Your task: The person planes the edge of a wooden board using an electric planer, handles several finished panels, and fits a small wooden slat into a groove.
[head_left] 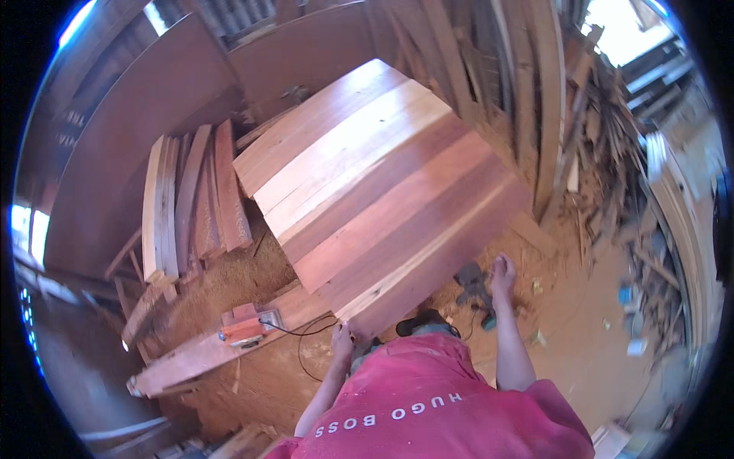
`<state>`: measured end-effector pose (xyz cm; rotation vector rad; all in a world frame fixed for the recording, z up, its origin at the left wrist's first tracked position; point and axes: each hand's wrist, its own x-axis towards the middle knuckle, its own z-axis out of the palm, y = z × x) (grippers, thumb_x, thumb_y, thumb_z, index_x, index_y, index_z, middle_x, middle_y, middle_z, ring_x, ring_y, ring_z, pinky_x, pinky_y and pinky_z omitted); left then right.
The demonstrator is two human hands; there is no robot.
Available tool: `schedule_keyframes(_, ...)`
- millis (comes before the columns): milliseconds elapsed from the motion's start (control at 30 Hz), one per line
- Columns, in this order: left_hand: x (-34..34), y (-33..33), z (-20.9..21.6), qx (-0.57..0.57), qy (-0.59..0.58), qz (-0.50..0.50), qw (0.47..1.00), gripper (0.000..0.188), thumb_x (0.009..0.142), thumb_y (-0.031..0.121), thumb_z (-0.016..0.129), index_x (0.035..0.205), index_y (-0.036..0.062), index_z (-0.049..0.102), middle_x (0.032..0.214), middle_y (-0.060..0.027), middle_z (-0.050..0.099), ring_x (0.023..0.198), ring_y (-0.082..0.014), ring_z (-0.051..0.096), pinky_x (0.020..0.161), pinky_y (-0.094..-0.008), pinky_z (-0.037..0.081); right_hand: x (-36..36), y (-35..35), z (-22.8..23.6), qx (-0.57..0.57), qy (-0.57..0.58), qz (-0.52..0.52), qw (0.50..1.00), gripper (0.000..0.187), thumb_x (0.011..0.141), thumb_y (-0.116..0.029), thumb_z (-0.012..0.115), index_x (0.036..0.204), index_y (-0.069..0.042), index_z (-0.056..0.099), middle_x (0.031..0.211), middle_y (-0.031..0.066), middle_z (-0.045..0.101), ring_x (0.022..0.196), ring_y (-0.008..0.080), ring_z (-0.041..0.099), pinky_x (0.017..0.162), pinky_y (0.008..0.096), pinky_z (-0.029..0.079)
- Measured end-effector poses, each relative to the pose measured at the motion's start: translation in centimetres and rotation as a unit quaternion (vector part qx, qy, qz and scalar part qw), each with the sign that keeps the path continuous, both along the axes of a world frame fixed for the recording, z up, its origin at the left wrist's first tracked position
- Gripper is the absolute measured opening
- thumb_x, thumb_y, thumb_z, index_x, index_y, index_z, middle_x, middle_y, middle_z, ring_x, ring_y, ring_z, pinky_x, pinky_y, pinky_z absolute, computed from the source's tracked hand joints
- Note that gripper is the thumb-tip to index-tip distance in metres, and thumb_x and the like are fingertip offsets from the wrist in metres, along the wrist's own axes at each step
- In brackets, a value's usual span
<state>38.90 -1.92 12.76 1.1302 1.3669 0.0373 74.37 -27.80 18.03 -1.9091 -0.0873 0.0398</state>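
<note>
A large panel of joined wooden boards point(390, 180) lies tilted across the middle, its strips alternating pale and reddish brown. At its near left corner, my left hand point(342, 340) is closed on the edge; some fingers are hidden. My right hand point(502, 275) is raised off the panel's near right side, apart from it, with fingers loosely bent and nothing visible in them. Left of the panel, an orange-red power tool point(243, 327) rests on a long plank point(183, 359), and its dark cord loops toward my left hand.
Several cut boards point(195, 199) lean in a row at the left. Tall planks point(527, 99) stand against the far wall. Scrap wood point(612, 130) is heaped at the right. A dark tool-like object point(472, 281) sits on the sawdust-covered floor point(573, 329) near my right hand.
</note>
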Motion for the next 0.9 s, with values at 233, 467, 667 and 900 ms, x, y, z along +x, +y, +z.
schedule_keyframes(233,4.5,-3.1,-4.4,-0.038,-0.008,0.313,0.949,0.074,0.098,0.058,0.041,0.136,-0.0053,0.044,0.129,-0.0199,0.055,0.119,-0.0278,0.052,0.1,-0.0405,0.042,7.4,2.3,-4.1,-0.005,0.343,0.021,0.939,0.042,0.101,-0.037,0.049,0.125,-0.002,0.051,0.118,0.0087,0.058,0.111,0.0212,0.054,0.092,0.0359,0.043)
schedule_keyframes(467,4.7,-2.8,-6.7,0.114,0.062,0.309,0.942,0.07,0.099,0.056,0.04,0.129,-0.0058,0.053,0.125,-0.0177,0.059,0.117,-0.0264,0.053,0.1,-0.0374,0.041,6.8,5.2,-7.4,-0.106,0.262,0.048,0.958,0.042,0.101,-0.027,0.049,0.13,0.003,0.044,0.13,0.0168,0.053,0.12,0.0255,0.051,0.103,0.0377,0.038)
schedule_keyframes(667,5.7,-2.7,-4.3,0.11,0.098,0.287,0.947,0.072,0.099,0.057,0.04,0.131,-0.007,0.051,0.125,-0.0162,0.059,0.115,-0.0244,0.053,0.1,-0.0348,0.041,6.3,5.8,-5.6,-0.162,0.23,0.021,0.959,0.051,0.1,-0.027,0.051,0.138,0.004,0.037,0.135,0.0215,0.049,0.127,0.0306,0.046,0.108,0.0395,0.034)
schedule_keyframes(900,5.8,-3.0,-3.3,0.105,0.071,0.297,0.946,0.066,0.102,0.05,0.038,0.129,-0.0093,0.051,0.122,-0.0184,0.059,0.114,-0.024,0.053,0.099,-0.0341,0.04,6.5,6.1,-4.0,-0.084,0.258,0.045,0.961,0.046,0.098,-0.026,0.055,0.133,0.003,0.042,0.129,0.0167,0.053,0.119,0.0272,0.05,0.104,0.0391,0.037)
